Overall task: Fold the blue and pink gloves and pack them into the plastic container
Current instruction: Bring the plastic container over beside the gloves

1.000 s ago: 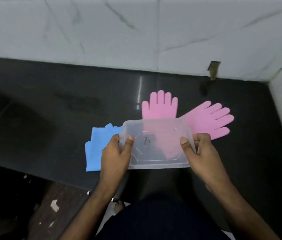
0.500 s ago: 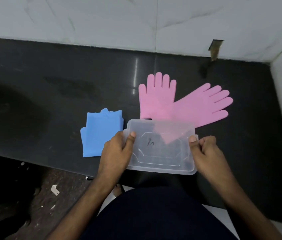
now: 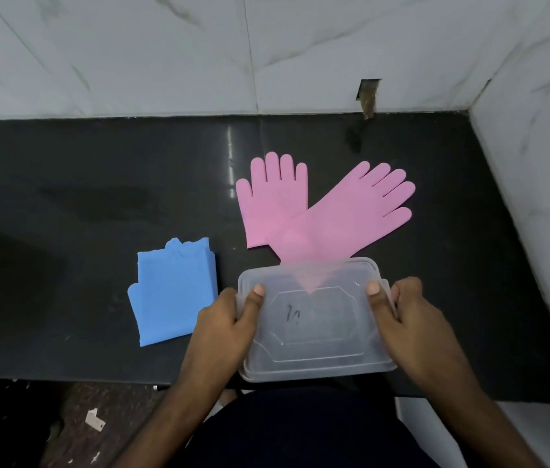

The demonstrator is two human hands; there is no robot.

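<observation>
Head view shows both hands gripping the plastic container (image 3: 314,319) at its short ends. The left hand (image 3: 223,327) holds the left end, thumb laid over the top edge and fingers curled round the side wall. The right hand (image 3: 413,324) mirrors this on the right end, thumb on top. A two-handed end grip of this kind keeps a light, flexible box level and leaves its long sides free.

The lid (image 3: 314,315) sits on the container, with a dark scribble visible on its central panel. The container lies at the near edge of the dark desk (image 3: 64,197), directly in front of the person. Whether it rests fully on the desk or is held slightly above it cannot be determined. The thumb placement suits either prying the lid off or steadying the box; judged from the task, lid removal is the likely current step, since nothing is packed yet.

The blue gloves (image 3: 174,292) lie folded into a compact stack just left of the left hand, ready for loading. The pink gloves (image 3: 321,214) lie unfolded beyond the container, overlapping at the cuffs, fingers spread away from the person. One cuff shows through the container's far edge. Folding of the pink pair remains outstanding.
</observation>
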